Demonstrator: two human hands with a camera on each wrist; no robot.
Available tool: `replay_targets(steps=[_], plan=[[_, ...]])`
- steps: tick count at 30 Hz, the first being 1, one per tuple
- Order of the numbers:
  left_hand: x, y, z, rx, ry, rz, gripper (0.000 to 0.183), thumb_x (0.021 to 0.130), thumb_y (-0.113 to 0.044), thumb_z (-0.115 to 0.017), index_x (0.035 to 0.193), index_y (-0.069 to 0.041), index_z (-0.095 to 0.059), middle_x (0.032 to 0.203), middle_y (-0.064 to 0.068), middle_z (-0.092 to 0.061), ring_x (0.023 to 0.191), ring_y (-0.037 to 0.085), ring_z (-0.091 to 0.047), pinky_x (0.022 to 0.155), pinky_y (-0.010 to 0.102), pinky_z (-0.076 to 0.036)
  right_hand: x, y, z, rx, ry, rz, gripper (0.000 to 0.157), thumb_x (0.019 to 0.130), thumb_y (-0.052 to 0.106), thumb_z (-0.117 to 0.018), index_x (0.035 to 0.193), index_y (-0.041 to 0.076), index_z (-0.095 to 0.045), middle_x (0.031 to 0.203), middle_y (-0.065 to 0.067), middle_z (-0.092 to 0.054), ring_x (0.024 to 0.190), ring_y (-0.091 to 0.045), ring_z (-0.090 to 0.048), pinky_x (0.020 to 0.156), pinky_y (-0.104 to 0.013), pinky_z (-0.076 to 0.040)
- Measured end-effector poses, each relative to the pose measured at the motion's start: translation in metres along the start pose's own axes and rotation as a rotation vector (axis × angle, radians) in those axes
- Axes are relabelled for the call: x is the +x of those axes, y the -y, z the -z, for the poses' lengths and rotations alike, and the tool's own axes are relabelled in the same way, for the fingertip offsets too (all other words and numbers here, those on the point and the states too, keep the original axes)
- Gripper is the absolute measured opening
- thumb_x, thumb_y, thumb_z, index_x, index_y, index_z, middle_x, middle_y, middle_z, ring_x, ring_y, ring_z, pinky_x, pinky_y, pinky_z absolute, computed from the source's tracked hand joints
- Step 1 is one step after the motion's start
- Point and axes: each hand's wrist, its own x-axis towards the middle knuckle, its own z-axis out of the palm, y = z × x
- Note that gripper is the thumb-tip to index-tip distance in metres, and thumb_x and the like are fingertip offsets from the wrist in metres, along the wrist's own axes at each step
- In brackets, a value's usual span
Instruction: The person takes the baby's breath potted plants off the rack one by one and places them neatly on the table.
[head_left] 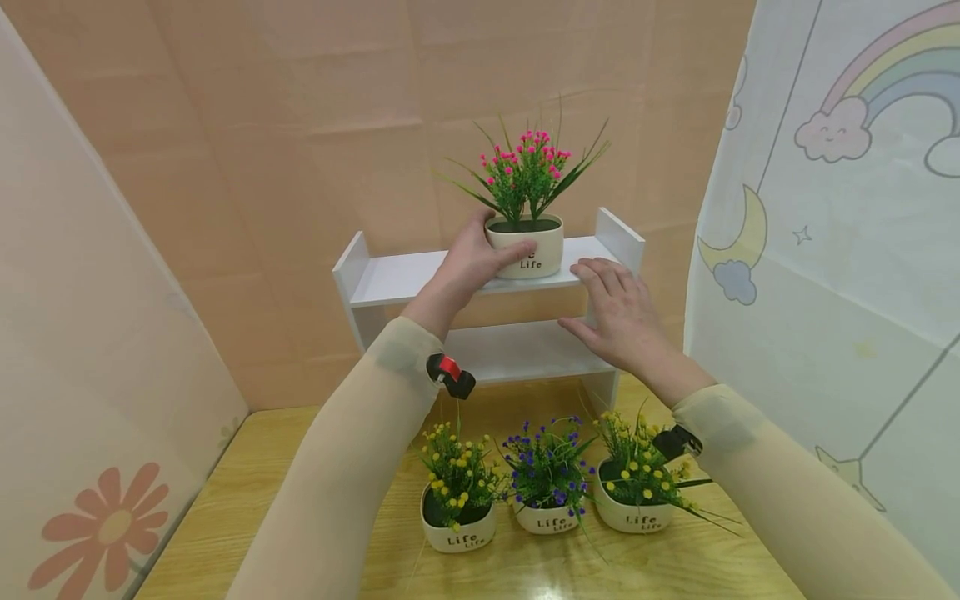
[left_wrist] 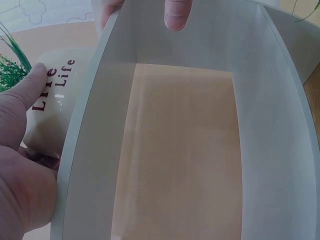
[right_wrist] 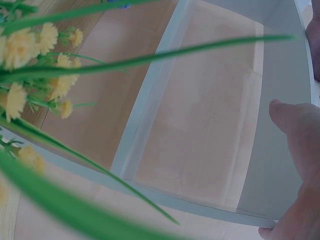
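A white oval pot of pink artificial flowers (head_left: 525, 242) stands on the upper board of a white two-tier shelf (head_left: 397, 275). My left hand (head_left: 474, 260) grips this pot from its left side, thumb across the front lettering; the left wrist view shows the same thumb on the lettered pot (left_wrist: 55, 105). My right hand (head_left: 615, 312) is at the right end of the upper board, fingers extended over its front edge. Its thumb (right_wrist: 285, 112) is spread apart below the board. Whether that thumb touches the shelf is unclear.
On the wooden table (head_left: 232, 500), before the shelf, stand a left yellow-flowered pot (head_left: 459, 533), a purple-flowered pot (head_left: 547, 518) and a right yellow-flowered pot (head_left: 637, 512). A peach cloth (head_left: 285, 167) hangs behind; a printed white cloth (head_left: 825, 292) borders the right side.
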Motion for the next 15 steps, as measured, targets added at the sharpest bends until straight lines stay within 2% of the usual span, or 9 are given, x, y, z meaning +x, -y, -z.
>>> replay_targets(steps=[15], plan=[[-0.0023,0.0006,-0.0019,-0.01,-0.025,-0.01,0.089,0.095,-0.039,-0.091,0.164,-0.014,-0.041,0.141,0.004,-0.065,0.125,0.019,-0.064,0.112,0.041,-0.05,-0.0003,-0.0002,0.0012,-0.007,-0.001,0.004,0.086,0.096,0.036,-0.088,0.16,0.002,-0.042,0.163,-0.021,-0.044,0.15,-0.046,-0.038,0.117,-0.07,-0.037]])
